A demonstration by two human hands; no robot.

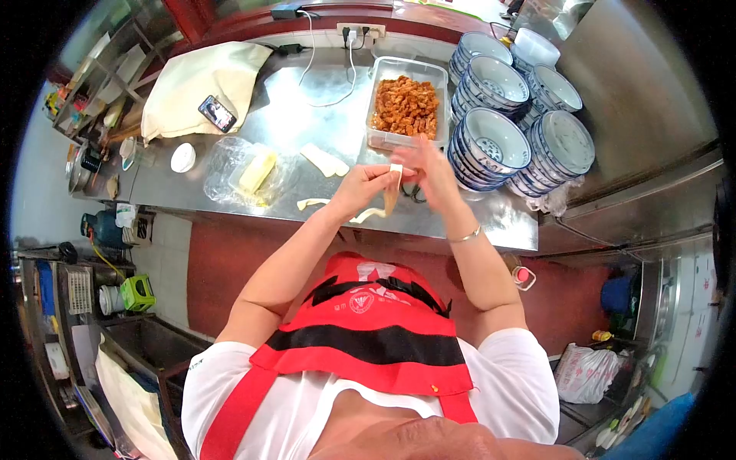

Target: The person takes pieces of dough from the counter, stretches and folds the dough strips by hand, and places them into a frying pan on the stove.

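Counter [284, 107]: metal, its near edge just below the hands, apparently so the work stays within reach.
Bowls [491, 142]: stacked beyond the right hand, likely to save room.
Cloth [180, 96]: spread toward the left; the phone [217, 113] lies on it, perhaps to keep it off the metal.
Tub [389, 141]: beyond the hands, its walls holding brown chunks [406, 107] together.
Plastic bag [221, 164]: around and under a pale block [257, 173], perhaps as a wrapper.
Left hand [354, 189]: thumb and fingers pinched together on the pale strip [395, 172], seemingly to steady it above the counter's near side.
Right hand [435, 175]: beside the strip, fingers blurred; whether apart or closed on it, I can't tell.
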